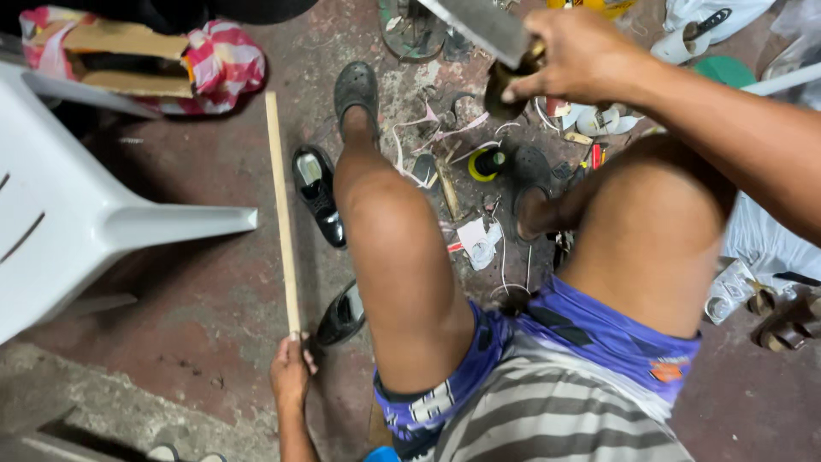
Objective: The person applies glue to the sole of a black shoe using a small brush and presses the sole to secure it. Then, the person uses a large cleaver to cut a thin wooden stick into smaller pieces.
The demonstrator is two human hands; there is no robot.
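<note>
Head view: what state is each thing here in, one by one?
Left hand: closed on the end of the stick.
Stick: flat on the floor, held at one end.
Right hand: gripping the knife handle.
Knife: raised, blade off the floor.
Black shoes: lying apart on the floor.
White chair: tipped on its side.

The bare floor (197, 299) on the left, between the white plastic chair (77, 222) and the long wooden stick (282, 214), is open, so a hand could pass there. The stick lies like a fence along that gap. Just right of it sit two shiny black shoes (318, 195), close to the left leg (393, 248). Between the legs and farther away the floor is crowded with scraps, a small yellow and black pot (486, 162) and maybe strips of cord. On the right, white bags (761, 244) and sandals (782, 323) block the way.
</note>
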